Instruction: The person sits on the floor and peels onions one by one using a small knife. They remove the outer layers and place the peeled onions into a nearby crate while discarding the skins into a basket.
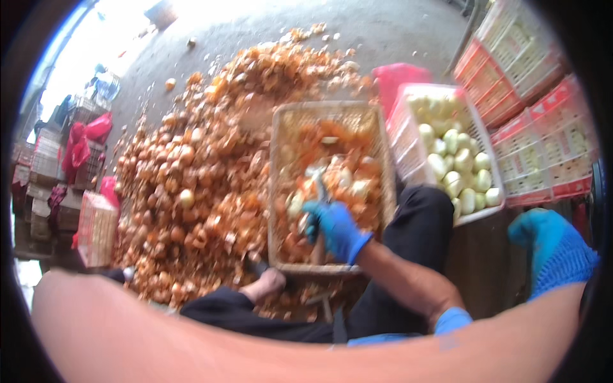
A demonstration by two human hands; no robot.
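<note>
My right hand (338, 230), in a blue and teal glove, is closed round a knife (322, 190) whose grey blade points away from me. It is over a tan plastic basket (383, 223) with onions and brown skins inside; some onions (345, 177) there are pale and peeled. Bent across the near edge of the view is my left arm, very close and blurred. Its gloved left hand (554, 246) comes out at the far right, fingers curled, and what they hold, if anything, is hidden.
Loose onions and skins (191, 185) lie heaped on the floor left of the basket. A white crate (498, 182) of peeled onions (456, 169) stands to its right, by a pink bag (391, 80). Red and white crates (543, 147) are stacked far right; more crates (97, 226) stand left.
</note>
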